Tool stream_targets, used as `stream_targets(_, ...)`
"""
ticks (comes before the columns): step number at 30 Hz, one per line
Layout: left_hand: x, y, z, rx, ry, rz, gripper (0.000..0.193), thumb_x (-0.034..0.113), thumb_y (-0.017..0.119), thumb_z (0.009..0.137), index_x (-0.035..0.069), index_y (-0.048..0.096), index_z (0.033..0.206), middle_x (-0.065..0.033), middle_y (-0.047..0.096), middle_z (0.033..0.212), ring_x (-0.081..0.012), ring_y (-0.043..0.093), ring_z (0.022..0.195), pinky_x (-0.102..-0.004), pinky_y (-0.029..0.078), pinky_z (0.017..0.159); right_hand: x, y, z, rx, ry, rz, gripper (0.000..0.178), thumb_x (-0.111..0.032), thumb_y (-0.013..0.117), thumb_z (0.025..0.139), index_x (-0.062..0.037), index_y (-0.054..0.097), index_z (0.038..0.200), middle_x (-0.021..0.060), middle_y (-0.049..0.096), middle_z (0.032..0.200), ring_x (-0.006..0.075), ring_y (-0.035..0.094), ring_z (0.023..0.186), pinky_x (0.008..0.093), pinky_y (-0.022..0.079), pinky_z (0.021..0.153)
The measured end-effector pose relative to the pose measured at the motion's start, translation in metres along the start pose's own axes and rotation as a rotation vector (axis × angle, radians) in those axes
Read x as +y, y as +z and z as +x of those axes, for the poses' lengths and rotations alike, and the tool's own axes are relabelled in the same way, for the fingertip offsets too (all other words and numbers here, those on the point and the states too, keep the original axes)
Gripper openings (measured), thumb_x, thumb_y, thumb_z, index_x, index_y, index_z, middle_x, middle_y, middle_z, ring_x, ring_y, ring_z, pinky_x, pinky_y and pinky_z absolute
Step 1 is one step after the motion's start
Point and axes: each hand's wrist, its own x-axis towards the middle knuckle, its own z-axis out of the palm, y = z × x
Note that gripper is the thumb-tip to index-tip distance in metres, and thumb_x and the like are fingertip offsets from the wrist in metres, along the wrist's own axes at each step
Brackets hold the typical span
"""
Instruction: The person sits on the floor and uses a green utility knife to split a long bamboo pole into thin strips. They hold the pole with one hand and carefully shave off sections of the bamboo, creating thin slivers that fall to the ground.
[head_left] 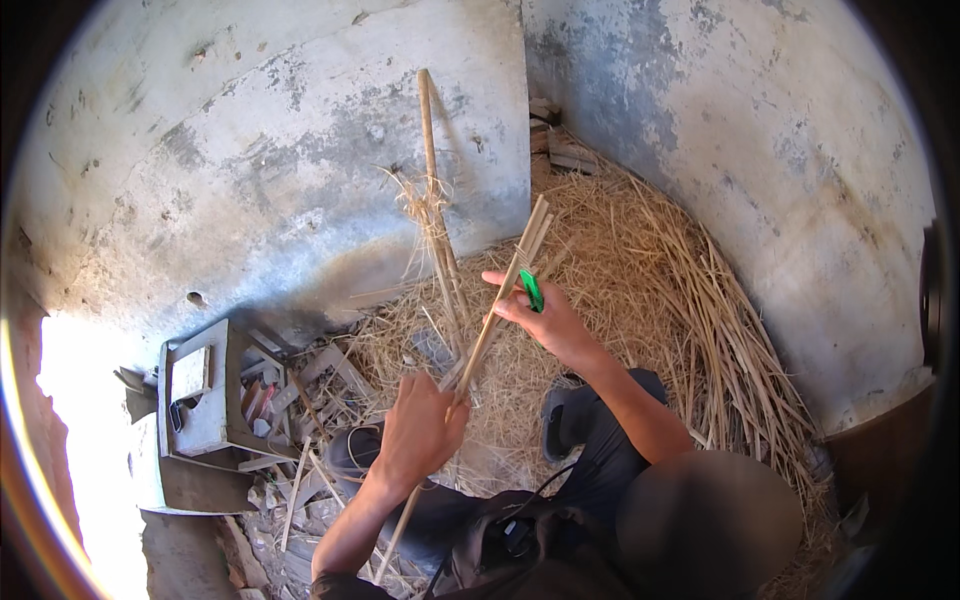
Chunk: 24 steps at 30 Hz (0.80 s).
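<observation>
The right hand (552, 325), holding a flat green tool (532, 290), and left hand (420, 425) gripped slim tan cane-like strips (527, 240), seemingly light, stiff, best held mid-length.

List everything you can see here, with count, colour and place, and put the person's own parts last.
stalks: several, pale tan, centre, slanting up from the left hand past the right
green tool: 1, bright green, in the right hand
pole: 1, tan, upright near the back wall, frayed fibres partway down
straw heap: 1, golden tan, floor, centre to right
long stalks: too many to count, tan, right edge of the heap
box-like frame: 1, grey, left
scraps: too many to count, grey and tan, around the frame
walls: 2, weathered white and grey, back and right
left hand: 1, bare, lower centre
right hand: 1, bare, centre
</observation>
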Motion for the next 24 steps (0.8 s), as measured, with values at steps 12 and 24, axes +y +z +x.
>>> stream_targets(12,-0.051,0.08,0.051,-0.574,0.019,-1.421,0.031,0.032,0.062,0.108,0.005,0.061,0.124,-0.0062,0.066,0.102,-0.02,0.067,0.095,-0.0345,0.051,0.085,0.017,-0.027,0.019,0.203,-0.021,0.06,0.05,-0.017,0.063,0.104,-0.0061,0.055,0.152,-0.0103,0.037,0.059,0.0005,0.028,0.048,0.0232,0.023,0.046)
stream_targets(24,-0.06,0.105,0.045,-0.302,-0.347,-1.498,0.043,0.04,0.047,0.114,0.014,0.043,0.08,0.0036,0.036,0.066,-0.01,0.035,0.054,-0.0288,0.03,0.051,0.018,-0.01,0.001,0.156,0.02,-0.519,0.036,-0.033,0.057,0.107,-0.0006,0.061,0.122,0.0091,0.064,0.09,0.0233,0.065,0.079,0.0386,0.051,0.077)
